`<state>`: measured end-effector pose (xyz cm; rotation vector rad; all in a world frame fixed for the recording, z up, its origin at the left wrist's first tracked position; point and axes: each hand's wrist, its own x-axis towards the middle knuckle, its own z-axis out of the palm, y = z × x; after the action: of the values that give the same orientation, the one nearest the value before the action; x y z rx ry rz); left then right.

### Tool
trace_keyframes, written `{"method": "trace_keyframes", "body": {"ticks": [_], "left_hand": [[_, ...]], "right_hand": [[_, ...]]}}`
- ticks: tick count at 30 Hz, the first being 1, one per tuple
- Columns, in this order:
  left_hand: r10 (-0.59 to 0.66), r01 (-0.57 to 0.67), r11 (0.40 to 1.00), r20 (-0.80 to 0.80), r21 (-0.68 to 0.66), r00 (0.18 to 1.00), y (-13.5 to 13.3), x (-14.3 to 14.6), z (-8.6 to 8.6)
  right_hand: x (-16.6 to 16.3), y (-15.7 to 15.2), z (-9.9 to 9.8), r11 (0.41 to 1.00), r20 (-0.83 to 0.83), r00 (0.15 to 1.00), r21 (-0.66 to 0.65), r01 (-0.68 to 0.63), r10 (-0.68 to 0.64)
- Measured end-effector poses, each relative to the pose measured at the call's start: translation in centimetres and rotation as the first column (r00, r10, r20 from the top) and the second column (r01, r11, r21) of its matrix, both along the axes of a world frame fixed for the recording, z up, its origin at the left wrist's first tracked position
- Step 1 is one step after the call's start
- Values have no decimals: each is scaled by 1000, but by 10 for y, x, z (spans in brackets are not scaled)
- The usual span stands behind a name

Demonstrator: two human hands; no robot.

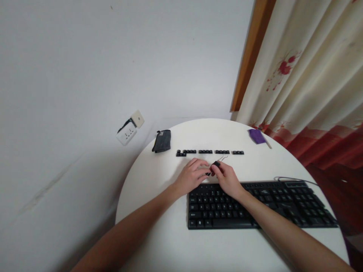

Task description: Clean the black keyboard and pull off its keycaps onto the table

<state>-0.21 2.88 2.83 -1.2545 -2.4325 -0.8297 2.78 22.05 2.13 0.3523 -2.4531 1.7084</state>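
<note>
My right hand (pixel 228 180) is closed round the black handle of a wire keycap puller (pixel 217 163), whose thin wire loops stick out beyond the fingers. Just left of it, my left hand (pixel 191 175) has its fingertips together at a small black keycap (pixel 208 173). Both hands meet over the back edge of a black keyboard (pixel 224 223), which lies flat with its upper row partly hidden by them. Beyond the hands, loose black keycaps (pixel 205 151) stand in a row of small groups, with a few in a second row at the left end.
A dark zip pouch (pixel 162 141) lies at the table's back left. At the back right is a purple cloth brush or flag (pixel 256 136) on a pale stick. The keyboard's cable (pixel 295 179) curls off the right side of the round white table (pixel 153 211). Wall and curtain stand behind.
</note>
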Motion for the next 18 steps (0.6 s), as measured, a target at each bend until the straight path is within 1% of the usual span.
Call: {"method": "trace_keyframes", "body": {"ticks": [7,9,11,14,16,18], "left_hand": [[-40,40,999,17,19,999,1,5,4],[-32,31,998,15,49,999,2,4,3],[47,-47,994,4,97,999,-1,-1,2],[267,-262,955,-18,138,963,-12,-18,-1],[387,-382,916,-20,124,922,-23,-32,-4],[452,-449,889,-14,87,892,-35,-46,-9]], "right_hand": [[1,-1,-1,999,-31,999,30,-11,12],[0,-1,-1,1000,-18,1000,17,1,-1],[-1,-1,-1,1000,9,1000,-11,12,-12],[-2,0,-3,999,23,999,-32,34,-34],[-2,0,-3,999,23,999,-27,42,-41],[-2,0,-3,999,26,999,-23,38,-37]]}}
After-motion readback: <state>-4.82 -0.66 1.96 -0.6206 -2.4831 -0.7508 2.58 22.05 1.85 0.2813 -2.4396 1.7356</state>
